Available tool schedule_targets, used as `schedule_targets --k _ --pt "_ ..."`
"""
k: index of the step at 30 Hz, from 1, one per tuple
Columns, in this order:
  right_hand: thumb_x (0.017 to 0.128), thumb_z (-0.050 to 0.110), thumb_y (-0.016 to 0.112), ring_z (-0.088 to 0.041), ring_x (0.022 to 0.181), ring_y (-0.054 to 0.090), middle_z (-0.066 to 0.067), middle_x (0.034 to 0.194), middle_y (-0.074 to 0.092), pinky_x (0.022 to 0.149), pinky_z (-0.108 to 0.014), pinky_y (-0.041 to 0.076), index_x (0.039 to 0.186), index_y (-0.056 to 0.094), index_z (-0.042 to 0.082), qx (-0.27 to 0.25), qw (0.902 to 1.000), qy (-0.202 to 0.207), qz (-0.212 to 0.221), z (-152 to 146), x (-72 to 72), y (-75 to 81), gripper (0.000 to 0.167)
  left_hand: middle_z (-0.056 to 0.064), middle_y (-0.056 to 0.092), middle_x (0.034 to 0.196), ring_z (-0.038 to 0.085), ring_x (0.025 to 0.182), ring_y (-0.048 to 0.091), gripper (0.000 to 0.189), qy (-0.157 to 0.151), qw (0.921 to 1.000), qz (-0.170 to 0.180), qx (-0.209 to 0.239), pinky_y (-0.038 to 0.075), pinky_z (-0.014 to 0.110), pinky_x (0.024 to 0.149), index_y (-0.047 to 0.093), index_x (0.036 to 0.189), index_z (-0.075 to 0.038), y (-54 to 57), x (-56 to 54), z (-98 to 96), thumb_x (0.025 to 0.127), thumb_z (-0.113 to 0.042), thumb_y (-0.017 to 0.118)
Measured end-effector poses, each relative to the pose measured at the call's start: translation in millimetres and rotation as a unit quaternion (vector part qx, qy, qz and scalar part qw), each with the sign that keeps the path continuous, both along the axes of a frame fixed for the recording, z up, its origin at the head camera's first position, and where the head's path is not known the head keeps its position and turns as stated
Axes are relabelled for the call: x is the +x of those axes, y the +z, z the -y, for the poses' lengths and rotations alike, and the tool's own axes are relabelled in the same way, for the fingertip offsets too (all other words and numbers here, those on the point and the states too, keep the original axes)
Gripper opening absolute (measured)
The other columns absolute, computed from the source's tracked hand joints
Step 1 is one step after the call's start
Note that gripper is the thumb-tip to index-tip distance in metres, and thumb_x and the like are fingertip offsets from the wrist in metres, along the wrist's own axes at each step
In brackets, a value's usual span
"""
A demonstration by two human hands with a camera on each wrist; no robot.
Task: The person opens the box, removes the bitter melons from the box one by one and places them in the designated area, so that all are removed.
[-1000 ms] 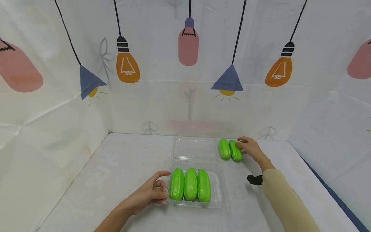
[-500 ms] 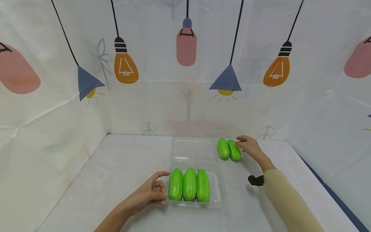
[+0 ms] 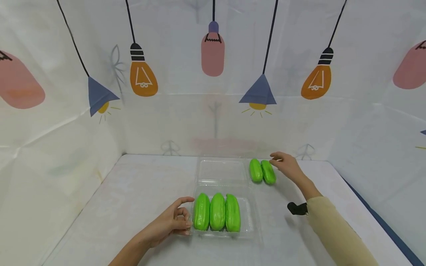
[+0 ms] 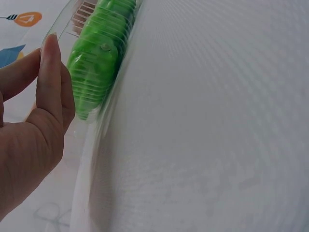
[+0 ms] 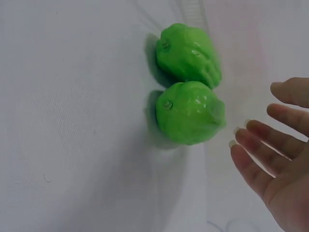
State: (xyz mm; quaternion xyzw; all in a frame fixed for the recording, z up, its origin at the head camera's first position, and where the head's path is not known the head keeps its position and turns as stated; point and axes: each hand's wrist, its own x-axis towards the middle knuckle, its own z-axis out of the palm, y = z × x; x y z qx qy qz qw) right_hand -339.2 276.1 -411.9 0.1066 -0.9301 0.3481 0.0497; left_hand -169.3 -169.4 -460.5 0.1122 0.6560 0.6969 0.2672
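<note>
A clear plastic clamshell box (image 3: 247,214) lies with its lid (image 3: 223,170) folded back on the white table. Three glossy green cucumbers (image 3: 217,211) sit side by side in its left and middle part. At the box's left edge, my left hand (image 3: 173,220) pinches the rim between thumb and fingers; the left wrist view shows the thumb (image 4: 50,72) against the clear wall. Two more cucumbers (image 3: 256,170) lie beside the lid at the back. My right hand (image 3: 288,168) hovers just right of them, fingers spread and holding nothing; the right wrist view shows a gap from the nearer cucumber (image 5: 188,113).
A white sheet (image 3: 159,122) printed with hanging lamps closes off the back and sides of the table (image 3: 143,184). A black strap or mount (image 3: 297,208) sticks out from the right sleeve (image 3: 332,225).
My right hand has lifted slightly up and away from the right-hand loose cucumber. The left hand keeps its place on the box. The head view has shifted a little.
</note>
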Motion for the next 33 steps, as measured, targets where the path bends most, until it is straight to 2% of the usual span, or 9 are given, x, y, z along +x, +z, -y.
schedule_targets --k 7,20,33 --pt "0.098 0.021 0.06 -0.04 0.108 0.065 -0.023 0.12 0.067 0.084 -0.051 0.057 0.13 0.06 0.001 0.029 0.9991 0.019 -0.025 7.6 4.3 4.1 0.038 0.001 0.049 0.093 0.013 0.081 0.062 0.079 0.002 1.0 0.006 -0.001 0.061 0.03 0.075 0.022 0.153 -0.014 -0.2 -0.1 -0.3 0.09 -0.008 0.07" --pt "0.097 0.027 0.064 -0.034 0.108 0.066 -0.015 0.122 0.068 0.089 -0.05 0.056 0.133 0.061 0.01 0.008 0.9963 0.076 -0.038 22.7 23.2 11.7 0.04 0.0 0.049 0.094 0.013 0.081 0.062 0.08 -0.006 1.0 -0.001 0.001 0.061 0.03 0.076 0.02 0.154 -0.013 -0.1 -0.5 0.2 0.09 -0.008 0.069" --pt "0.095 0.023 0.067 -0.022 0.101 0.066 -0.013 0.119 0.069 0.085 -0.037 0.056 0.132 0.062 0.011 -0.002 0.9898 0.139 -0.033 51.7 52.3 24.2 0.039 0.001 0.049 0.093 0.014 0.079 0.064 0.081 -0.007 1.0 0.006 0.005 0.06 0.029 0.075 0.018 0.154 -0.012 1.1 0.5 -0.6 0.091 -0.007 0.068"
